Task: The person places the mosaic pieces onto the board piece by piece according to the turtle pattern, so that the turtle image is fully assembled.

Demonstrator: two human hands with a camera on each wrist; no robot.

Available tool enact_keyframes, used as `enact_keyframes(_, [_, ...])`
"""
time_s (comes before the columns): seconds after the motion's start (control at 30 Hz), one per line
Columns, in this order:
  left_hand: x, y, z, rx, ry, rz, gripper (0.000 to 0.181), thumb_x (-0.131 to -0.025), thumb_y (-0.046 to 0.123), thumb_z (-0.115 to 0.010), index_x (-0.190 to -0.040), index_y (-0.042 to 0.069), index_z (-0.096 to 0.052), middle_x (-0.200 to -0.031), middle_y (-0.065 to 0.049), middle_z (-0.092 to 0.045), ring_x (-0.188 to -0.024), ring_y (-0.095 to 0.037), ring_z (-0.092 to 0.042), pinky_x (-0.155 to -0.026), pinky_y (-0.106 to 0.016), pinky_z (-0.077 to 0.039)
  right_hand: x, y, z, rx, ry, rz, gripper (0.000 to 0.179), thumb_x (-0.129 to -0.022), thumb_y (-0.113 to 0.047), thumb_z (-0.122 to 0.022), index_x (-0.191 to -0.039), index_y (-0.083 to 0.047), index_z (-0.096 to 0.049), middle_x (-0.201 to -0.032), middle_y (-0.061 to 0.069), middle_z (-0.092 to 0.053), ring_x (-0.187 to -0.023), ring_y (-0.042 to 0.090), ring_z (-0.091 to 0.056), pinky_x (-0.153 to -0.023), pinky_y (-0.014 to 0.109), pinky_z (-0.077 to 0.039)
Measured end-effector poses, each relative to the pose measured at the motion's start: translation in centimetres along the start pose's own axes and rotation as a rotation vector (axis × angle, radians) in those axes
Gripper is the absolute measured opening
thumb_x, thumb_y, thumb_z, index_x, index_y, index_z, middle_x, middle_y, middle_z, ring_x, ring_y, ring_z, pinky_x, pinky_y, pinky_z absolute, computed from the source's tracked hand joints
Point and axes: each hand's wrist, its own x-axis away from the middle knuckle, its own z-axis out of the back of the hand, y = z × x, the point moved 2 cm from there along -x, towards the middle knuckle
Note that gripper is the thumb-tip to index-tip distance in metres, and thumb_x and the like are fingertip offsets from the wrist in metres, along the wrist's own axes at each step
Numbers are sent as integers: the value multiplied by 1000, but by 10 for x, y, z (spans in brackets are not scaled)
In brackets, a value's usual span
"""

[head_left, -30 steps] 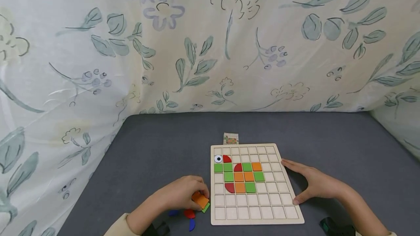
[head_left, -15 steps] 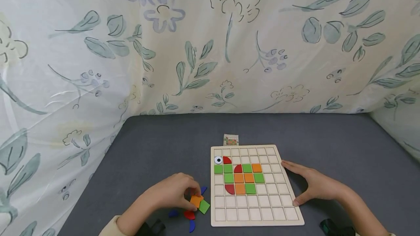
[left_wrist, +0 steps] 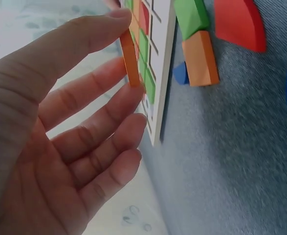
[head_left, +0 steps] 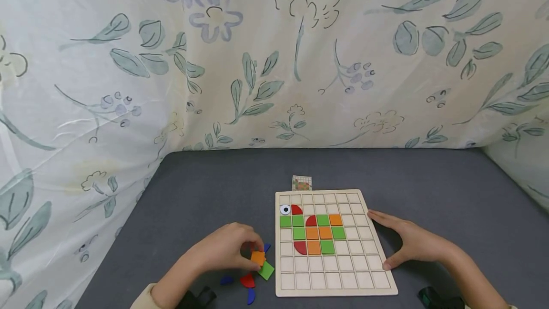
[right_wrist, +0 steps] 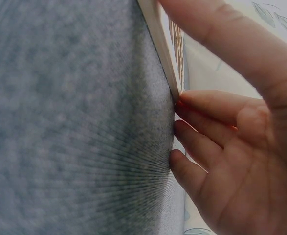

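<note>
My left hand (head_left: 229,248) pinches an orange square tile (left_wrist: 130,61) between thumb and fingers, just left of the wooden grid board (head_left: 343,280). Below that hand lie a green tile (head_left: 266,271), a second orange tile (left_wrist: 200,58), a red rounded piece (head_left: 248,280) and several blue pieces (head_left: 251,295). My right hand (head_left: 413,238) rests against the board's right edge, thumb and forefinger spread along it. On the board, green, orange and red pieces form a patterned patch, with an eye tile (head_left: 285,210) at its upper left.
A small printed card (head_left: 302,183) lies at the board's far edge, showing a coloured grid pattern. Grey cloth (head_left: 214,190) covers the table. A floral curtain (head_left: 274,61) hangs behind it and along the left side.
My left hand has drawn back slightly from the board with the orange tile. The green tile now lies separately on the cloth, and a blue piece has come into view. My right hand stays put.
</note>
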Motion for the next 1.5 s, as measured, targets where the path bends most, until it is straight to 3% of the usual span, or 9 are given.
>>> enact_keyframes(0.23, [-15,10,-2,-28,8,-6,23,-71,34,-78,-89,23,-68,-76,14,-55,-66,-4,-50,-57,-16,-41,0,0,-1,-7,-8,8,111,-59,-37,-84,-144,1,-24,-145,30,-23,-128,55,-21,-88,66,-30])
enact_keyframes(0.77, [-64,50,-2,-140,49,-103,26,-75,38,-75,-93,21,-70,-80,13,-61,-71,-6,-55,-57,-14,-39,1,-1,0,-2,-2,-33,112,-56,-40,-84,-144,-2,-26,-146,27,-25,-129,52,-23,-90,64,-30])
enact_keyframes(0.97, [-77,60,-7,-164,56,-102,26,-74,39,-75,-93,22,-70,-78,14,-60,-70,-2,-52,-58,-13,-38,2,-2,0,-16,0,-46,113,-55,-42,-84,-144,-1,-27,-146,28,-24,-129,52,-21,-90,66,-28])
enact_keyframes(1.13, [-89,69,-11,-213,86,-136,24,-76,40,-73,-92,23,-70,-77,14,-58,-67,2,-48,-57,-12,-37,3,-2,0,-17,1,-53,113,-55,-43,-84,-144,-1,-27,-145,28,-24,-130,52,-21,-90,67,-28])
enact_keyframes(1.33, [-105,79,-16,-217,120,-164,23,-78,37,-72,-94,21,-70,-81,11,-61,-70,1,-51,-57,-11,-38,3,-2,1,-7,-6,-29,112,-58,-43,-82,-144,0,-26,-145,29,-23,-129,53,-21,-89,67,-28])
enact_keyframes(1.5, [-118,82,-24,-248,121,-150,23,-80,36,-71,-96,20,-69,-82,9,-61,-69,1,-52,-58,-10,-38,1,-3,3,-19,-14,-33,110,-59,-40,-83,-144,0,-25,-145,29,-23,-129,54,-20,-89,67,-28])
